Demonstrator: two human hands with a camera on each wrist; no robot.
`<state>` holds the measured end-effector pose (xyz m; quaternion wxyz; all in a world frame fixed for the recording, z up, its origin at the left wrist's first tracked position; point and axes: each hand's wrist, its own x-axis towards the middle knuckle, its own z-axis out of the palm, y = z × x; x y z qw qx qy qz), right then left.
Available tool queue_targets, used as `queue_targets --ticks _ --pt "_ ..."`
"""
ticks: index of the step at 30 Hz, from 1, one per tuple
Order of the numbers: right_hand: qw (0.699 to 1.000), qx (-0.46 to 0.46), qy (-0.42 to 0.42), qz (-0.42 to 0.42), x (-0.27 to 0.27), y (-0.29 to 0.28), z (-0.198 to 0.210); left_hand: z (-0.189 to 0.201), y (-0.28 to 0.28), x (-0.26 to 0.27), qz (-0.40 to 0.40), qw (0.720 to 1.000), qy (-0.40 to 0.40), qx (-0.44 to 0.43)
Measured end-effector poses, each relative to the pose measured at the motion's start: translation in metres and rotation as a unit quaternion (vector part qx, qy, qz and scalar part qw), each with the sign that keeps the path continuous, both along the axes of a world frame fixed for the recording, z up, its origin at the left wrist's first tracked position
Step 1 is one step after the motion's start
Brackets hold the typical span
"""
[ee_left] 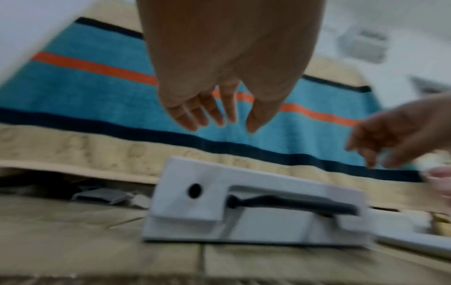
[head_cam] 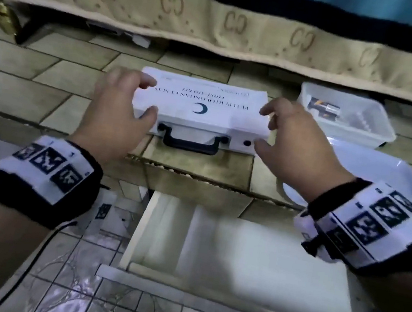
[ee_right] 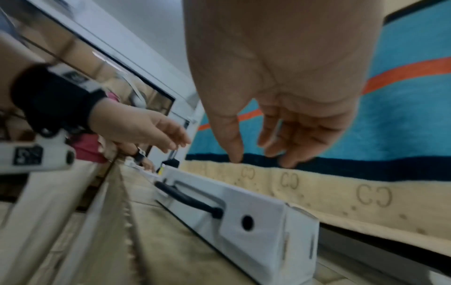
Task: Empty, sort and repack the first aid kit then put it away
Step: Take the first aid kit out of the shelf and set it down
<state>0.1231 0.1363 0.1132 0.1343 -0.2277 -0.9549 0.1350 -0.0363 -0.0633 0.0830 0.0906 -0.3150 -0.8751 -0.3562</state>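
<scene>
A white first aid kit box (head_cam: 207, 107) with a black handle (head_cam: 191, 141) and a dark crescent on its lid lies shut on the tiled counter (head_cam: 58, 78). My left hand (head_cam: 122, 113) hovers over its left end, fingers spread and relaxed, holding nothing. My right hand (head_cam: 291, 139) hovers over its right end the same way. In the left wrist view the left hand (ee_left: 219, 108) is above the box (ee_left: 244, 210), apart from it. In the right wrist view the right hand (ee_right: 266, 138) is likewise above the box (ee_right: 256, 216).
An open white drawer (head_cam: 237, 258) sits below the counter edge in front of me. A clear plastic tub (head_cam: 346, 114) with small items stands at the right, a white tray (head_cam: 375, 171) nearer. A beige and blue patterned cloth (head_cam: 220, 26) hangs behind the box.
</scene>
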Motion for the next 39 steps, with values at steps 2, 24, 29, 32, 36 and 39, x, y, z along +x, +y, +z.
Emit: queue_targets --ticks 2,24,29,32,36,39 --pt "0.993 -0.053 0.014 0.108 0.033 -0.018 0.000 -0.004 -0.007 0.042 -0.131 0.990 0.035 0.040" --pt "0.917 0.049 -0.394 0.042 0.146 -0.029 -0.143 -0.133 -0.023 0.106 -0.327 0.864 -0.004 -0.383" --pt "0.925 0.062 -0.375 -0.032 0.128 -0.016 -0.150 -0.137 -0.002 0.106 -0.254 0.900 -0.056 -0.351" --pt "0.943 0.026 -0.325 -0.059 0.117 -0.016 -0.147 -0.138 0.001 0.103 -0.234 0.891 -0.065 -0.383" --pt "0.981 -0.029 -0.192 -0.015 0.102 -0.026 -0.132 -0.117 0.002 0.099 -0.215 0.900 -0.093 -0.367" --pt "0.979 -0.176 -0.099 -0.030 0.085 -0.027 -0.108 -0.086 0.002 0.095 -0.151 0.948 -0.138 -0.246"
